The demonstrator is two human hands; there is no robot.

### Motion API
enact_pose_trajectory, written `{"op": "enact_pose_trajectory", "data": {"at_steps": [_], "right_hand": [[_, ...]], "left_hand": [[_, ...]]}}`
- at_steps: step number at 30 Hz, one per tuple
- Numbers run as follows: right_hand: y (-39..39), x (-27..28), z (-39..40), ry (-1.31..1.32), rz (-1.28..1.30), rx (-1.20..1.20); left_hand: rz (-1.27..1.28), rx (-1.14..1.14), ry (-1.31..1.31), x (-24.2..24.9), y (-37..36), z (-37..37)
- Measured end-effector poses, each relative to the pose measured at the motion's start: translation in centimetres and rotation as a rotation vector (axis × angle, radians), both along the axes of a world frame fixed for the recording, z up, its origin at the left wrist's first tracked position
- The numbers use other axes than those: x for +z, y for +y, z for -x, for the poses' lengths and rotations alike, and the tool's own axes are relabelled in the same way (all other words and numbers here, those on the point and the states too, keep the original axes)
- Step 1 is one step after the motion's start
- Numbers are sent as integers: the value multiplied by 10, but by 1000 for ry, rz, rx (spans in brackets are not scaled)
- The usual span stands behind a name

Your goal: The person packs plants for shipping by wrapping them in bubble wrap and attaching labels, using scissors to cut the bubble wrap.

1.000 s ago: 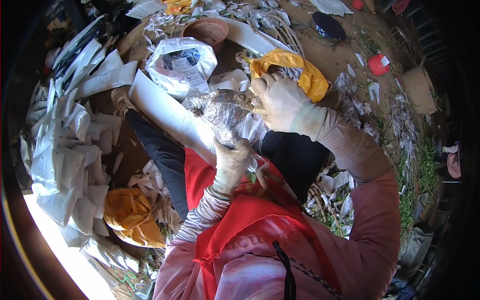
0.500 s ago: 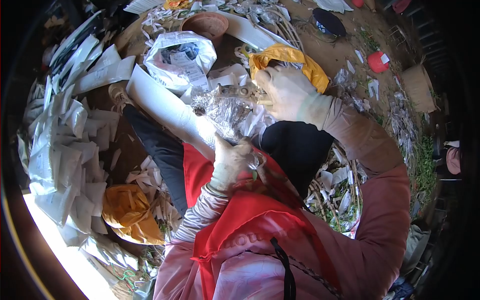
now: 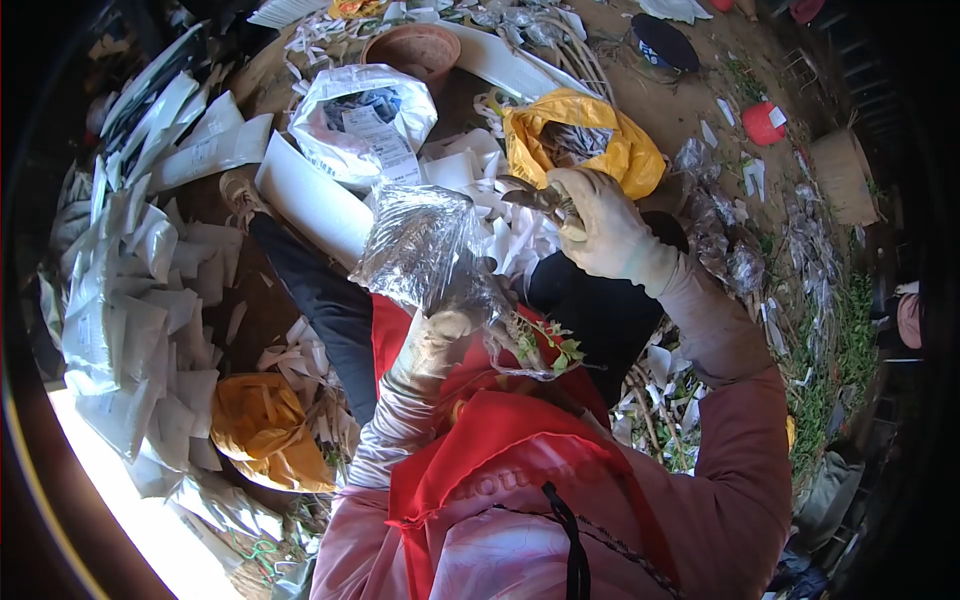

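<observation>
My left hand (image 3: pixel 447 330), in a pale glove, is closed round a clear plastic-wrapped bundle (image 3: pixel 425 245) above my lap. Leafy green twigs (image 3: pixel 548 343) stick out of the bundle's lower right end, near the red cloth (image 3: pixel 500 430). In my gloved right hand (image 3: pixel 602 222) are pruning shears (image 3: pixel 537 197), their dark blades pointing left toward the bundle without touching it. White scraps (image 3: pixel 510 240) lie beneath the blades. Just beyond my right hand is an open yellow bag (image 3: pixel 635 150) with scraps inside.
A white bag (image 3: pixel 330 150) stands ahead, beside a brown bowl (image 3: pixel 425 50). White packets (image 3: pixel 140 330) are heaped at left, near another yellow bag (image 3: pixel 260 420). Plastic wrap and a red object (image 3: pixel 763 123) lie at right; a dark cap (image 3: pixel 663 43) is farther off.
The wrapped bundle has turned upright and its leafy end now shows. My right hand has moved back from it toward the lower right, and the shears are in plainer view.
</observation>
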State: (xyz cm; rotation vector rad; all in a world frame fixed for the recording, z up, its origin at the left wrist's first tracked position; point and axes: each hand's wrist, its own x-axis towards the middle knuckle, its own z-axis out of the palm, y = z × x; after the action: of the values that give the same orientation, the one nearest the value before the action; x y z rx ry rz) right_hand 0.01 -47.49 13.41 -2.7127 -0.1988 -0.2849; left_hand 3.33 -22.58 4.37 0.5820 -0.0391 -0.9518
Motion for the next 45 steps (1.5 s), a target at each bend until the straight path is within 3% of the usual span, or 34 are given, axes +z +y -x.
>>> {"op": "enact_pose_trajectory", "data": {"at_steps": [5, 11, 14, 17, 20, 25, 27, 28, 30, 32, 35, 40, 43, 45], "right_hand": [[18, -9, 2, -37, 52, -12], [22, -14, 0, -85, 54, -34], [22, -18, -1, -69, 113, -8], [25, -19, -1, -2, 83, -8], [25, -22, 1, 9, 70, -36], [11, -38, 7, -10, -16, -150], [14, -32, 14, -34, 95, -93], [18, -30, 17, -45, 150, -61], [27, -30, 24, -29, 232, -12], [30, -39, 25, -58, 310, 26], [39, -39, 20, -101, 355, 0], [39, -56, 10, -70, 447, 46], [39, -37, 9, 216, 335, 101], [36, -34, 13, 292, 239, 117]], "left_hand": [[16, -40, -44, 9, -3, 5], [-16, -52, -49, -13, -5, 0], [89, -98, 69, -10, -9, 0], [196, -105, -82, -2, -14, 0], [-58, -52, -25, -29, -9, 3], [-408, 80, -860, -26, -16, 0], [-438, 58, -1358, -35, -11, -8], [-322, 131, -1349, -43, -15, -8], [-461, 89, -890, -33, -22, 0], [-415, 140, -478, -19, -30, 11], [-382, 188, -244, -18, -30, 16], [-566, 167, -400, -7, -35, 18], [-665, 135, -361, -21, -32, 17], [-594, 167, -332, -16, -31, 20]]}}
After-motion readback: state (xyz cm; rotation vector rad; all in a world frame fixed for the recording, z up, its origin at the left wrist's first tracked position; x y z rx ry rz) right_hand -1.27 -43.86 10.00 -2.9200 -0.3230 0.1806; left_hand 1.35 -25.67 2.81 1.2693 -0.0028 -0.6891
